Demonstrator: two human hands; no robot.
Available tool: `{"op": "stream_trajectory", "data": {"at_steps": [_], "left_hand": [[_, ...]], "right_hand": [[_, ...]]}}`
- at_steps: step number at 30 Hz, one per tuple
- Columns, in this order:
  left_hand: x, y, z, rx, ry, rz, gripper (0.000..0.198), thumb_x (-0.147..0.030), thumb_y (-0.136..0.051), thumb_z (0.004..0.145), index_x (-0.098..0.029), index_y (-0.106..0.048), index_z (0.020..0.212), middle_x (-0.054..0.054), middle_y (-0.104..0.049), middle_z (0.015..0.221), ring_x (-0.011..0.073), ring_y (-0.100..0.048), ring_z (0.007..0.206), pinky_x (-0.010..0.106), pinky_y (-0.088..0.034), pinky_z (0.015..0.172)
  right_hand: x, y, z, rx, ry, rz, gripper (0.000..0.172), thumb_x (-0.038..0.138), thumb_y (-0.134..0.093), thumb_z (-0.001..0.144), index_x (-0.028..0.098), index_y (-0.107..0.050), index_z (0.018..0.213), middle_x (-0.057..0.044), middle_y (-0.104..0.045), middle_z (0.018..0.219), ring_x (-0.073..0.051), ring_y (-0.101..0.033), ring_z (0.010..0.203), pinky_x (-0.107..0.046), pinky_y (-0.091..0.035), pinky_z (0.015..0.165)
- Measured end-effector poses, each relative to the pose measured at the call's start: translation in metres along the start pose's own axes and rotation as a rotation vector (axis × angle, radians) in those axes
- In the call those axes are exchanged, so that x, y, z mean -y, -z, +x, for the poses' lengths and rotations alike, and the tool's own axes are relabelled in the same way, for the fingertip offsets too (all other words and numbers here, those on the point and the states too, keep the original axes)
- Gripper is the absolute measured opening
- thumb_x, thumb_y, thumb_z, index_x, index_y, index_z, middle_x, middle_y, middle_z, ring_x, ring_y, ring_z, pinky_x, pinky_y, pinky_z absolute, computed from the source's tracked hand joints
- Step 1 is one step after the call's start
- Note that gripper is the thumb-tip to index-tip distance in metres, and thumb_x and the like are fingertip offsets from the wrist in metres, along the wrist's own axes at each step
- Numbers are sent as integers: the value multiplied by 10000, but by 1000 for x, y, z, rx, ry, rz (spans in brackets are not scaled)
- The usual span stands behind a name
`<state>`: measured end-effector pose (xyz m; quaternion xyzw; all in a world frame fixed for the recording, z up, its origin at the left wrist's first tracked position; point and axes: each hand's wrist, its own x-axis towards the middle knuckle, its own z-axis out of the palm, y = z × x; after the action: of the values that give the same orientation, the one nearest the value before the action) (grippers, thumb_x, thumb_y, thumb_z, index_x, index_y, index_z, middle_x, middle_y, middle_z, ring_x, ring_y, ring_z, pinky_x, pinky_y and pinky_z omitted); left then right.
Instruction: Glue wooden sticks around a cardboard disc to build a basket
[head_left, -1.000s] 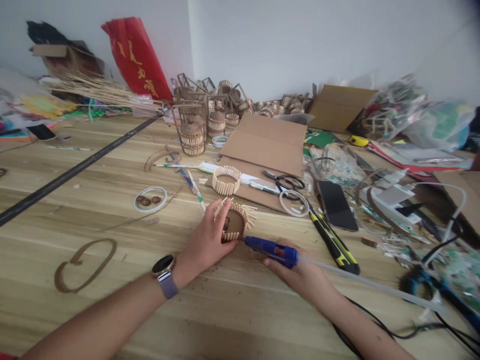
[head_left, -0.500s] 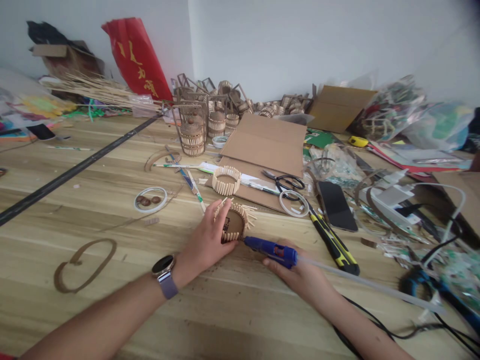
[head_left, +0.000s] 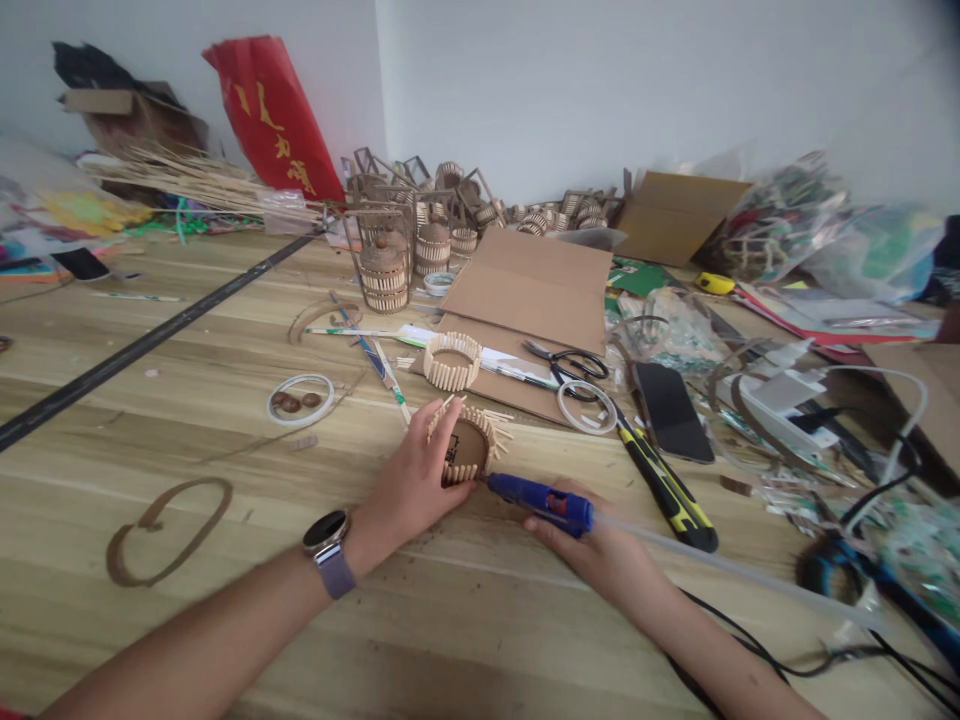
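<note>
My left hand is closed around the left side of a small round basket made of short wooden sticks on a cardboard base with dark printed marks. In my right hand is a blue hot glue gun, a long clear glue stick coming out of its back. The gun's tip is at the basket's lower right rim; I cannot tell whether it touches. Several loose sticks lie right beside the basket. Behind it stands a second ring of sticks.
A black-and-yellow utility knife, a phone and scissors lie to the right. On the left are a white ring with brown beads and a curled brown strip. Finished little baskets and cardboard stand behind.
Hardly anything differs. Both hands, the basket and the glue gun keep the same places, with the gun's tip still at the rim.
</note>
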<state>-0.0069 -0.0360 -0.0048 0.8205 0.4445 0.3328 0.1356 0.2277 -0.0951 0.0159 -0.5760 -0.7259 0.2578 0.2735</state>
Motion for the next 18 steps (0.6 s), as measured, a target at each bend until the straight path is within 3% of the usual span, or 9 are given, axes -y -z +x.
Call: {"op": "stream_trajectory", "data": {"at_steps": [18], "left_hand": [[1,0,0,-2,5,8,1010,-159,-726,722,-271,-78,1489,165,-295,1432,338,-325,1362,538,-377,1078]], "right_hand": [[0,0,0,14,34,-15,201,428,-585,819,233,-628,799,-46,-678,777,-231,-648,788,-326,-512,696]]}}
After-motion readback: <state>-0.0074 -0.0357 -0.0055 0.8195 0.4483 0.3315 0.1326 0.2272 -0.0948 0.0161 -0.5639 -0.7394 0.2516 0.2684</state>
